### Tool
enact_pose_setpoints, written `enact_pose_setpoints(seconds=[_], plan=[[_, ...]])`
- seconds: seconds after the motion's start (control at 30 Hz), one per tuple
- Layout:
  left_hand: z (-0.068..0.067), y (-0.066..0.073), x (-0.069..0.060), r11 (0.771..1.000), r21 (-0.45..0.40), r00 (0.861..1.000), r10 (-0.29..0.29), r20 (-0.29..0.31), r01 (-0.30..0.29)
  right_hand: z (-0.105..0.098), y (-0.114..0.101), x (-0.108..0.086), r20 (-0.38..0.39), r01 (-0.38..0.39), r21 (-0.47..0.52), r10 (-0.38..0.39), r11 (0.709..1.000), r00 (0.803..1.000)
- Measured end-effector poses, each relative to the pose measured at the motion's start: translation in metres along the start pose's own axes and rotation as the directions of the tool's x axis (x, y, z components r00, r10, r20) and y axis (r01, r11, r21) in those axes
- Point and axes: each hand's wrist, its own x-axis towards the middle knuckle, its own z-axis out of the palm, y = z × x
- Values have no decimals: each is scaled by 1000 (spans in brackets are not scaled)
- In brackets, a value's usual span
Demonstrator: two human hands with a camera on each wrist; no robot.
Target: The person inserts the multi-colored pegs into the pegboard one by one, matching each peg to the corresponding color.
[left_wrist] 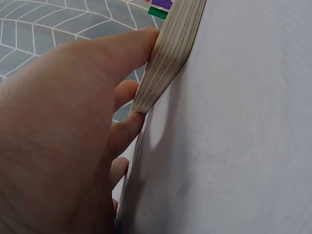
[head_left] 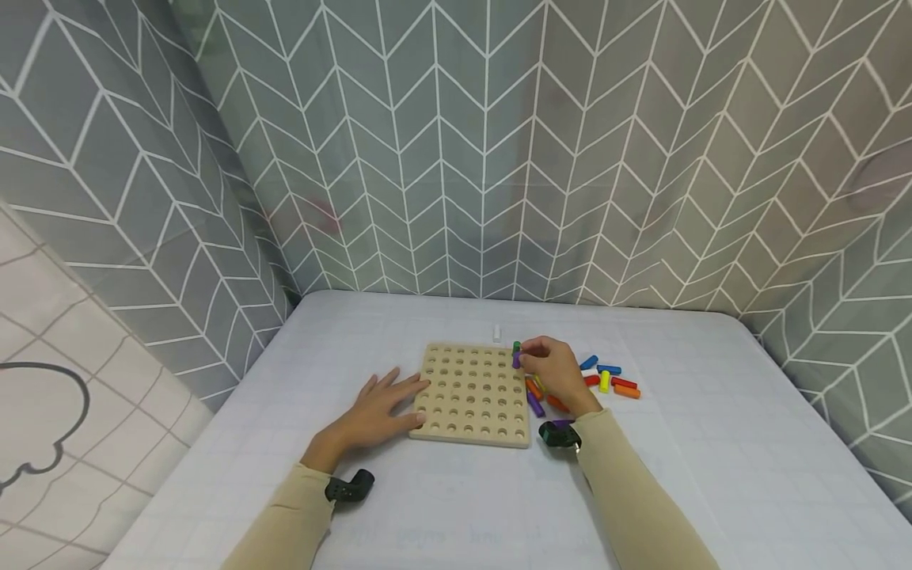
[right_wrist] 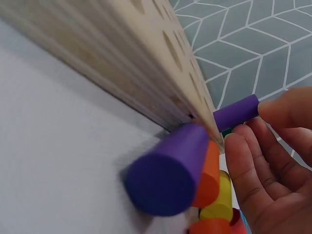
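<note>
A square wooden peg board (head_left: 470, 396) with rows of round holes lies flat on the table. My left hand (head_left: 381, 412) rests at its left side with fingers spread, thumb and fingertips touching the board edge (left_wrist: 168, 53). At the far right corner, my right hand (head_left: 556, 370) pinches the top end of a purple peg (right_wrist: 237, 113) that stands out from the board. Just behind it is a green peg (head_left: 516, 346), mostly hidden in the right wrist view. Whether the purple peg sits fully in its hole, I cannot tell.
Right of the board lie several loose pegs, among them a purple peg (head_left: 536, 404), an orange peg (head_left: 627, 391), a yellow peg (head_left: 604, 382) and a blue peg (head_left: 609, 370). Some are partly hidden by the right hand. A white peg (head_left: 496, 332) lies beyond the board's far edge.
</note>
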Motion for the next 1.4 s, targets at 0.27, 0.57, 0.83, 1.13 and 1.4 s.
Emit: enact_pose_setpoints(seconds=[0.27,0.57,0.83,1.13,1.4], plan=[[1,2,0,1000,-8,1000,-6,3,6,-10,-4,-6,0,-26,37,26,999,1000],[-4,4,-2,1000,3,1000,-3,11,3,-30,-10,-20,34,12,133,-17,991,999],[-3,5,-3,1000,-2,1000,-4,6,4,-40,-12,-34,49,-13,92,9,996,999],[-1,3,-1,1000,-3,1000,2,3,-2,-62,-1,-52,60,27,34,-29,999,998],[-1,3,-1,1000,-1,1000,4,3,-4,-83,19,-66,85,44,-39,-41,998,996]])
